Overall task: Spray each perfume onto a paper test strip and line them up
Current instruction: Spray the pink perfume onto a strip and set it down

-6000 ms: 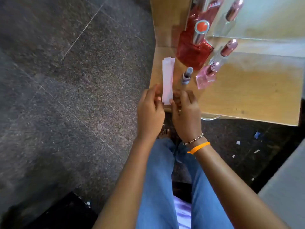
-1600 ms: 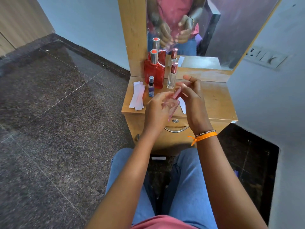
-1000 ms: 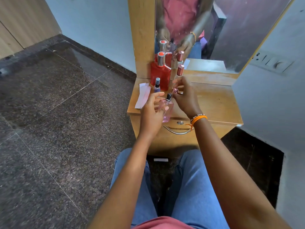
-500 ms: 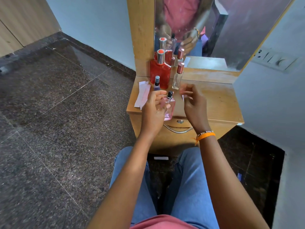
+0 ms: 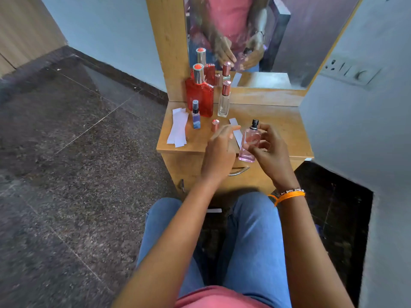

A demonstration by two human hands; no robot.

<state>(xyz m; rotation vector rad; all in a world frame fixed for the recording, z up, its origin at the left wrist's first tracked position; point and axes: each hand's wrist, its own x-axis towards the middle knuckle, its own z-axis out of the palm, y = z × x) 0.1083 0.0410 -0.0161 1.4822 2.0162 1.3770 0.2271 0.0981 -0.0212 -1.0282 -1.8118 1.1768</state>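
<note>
My right hand [image 5: 270, 152] grips a pink perfume bottle [image 5: 249, 142] with a bare black sprayer, held just above the front edge of the wooden dresser top [image 5: 284, 127]. Its rose cap [image 5: 215, 125] stands on the top. My left hand [image 5: 220, 150] hovers with relaxed fingers over a single paper strip [image 5: 236, 130] and holds nothing. A stack of white strips [image 5: 179, 127] lies at the left edge. Behind stand a large red bottle [image 5: 200, 94], a small blue bottle [image 5: 196, 116] and a tall clear bottle [image 5: 224, 101].
A mirror [image 5: 255, 41] rises behind the dresser and shows my hands. A drawer handle [image 5: 239, 171] is below the top. A wall with a switch plate [image 5: 351, 71] is on the right. One paper strip [image 5: 214, 210] lies on the dark floor between my knees.
The pink bottle passed from my left hand to my right hand. The cap, taken off earlier, now stands on the dresser. My left hand has let go and moved left of the bottle.
</note>
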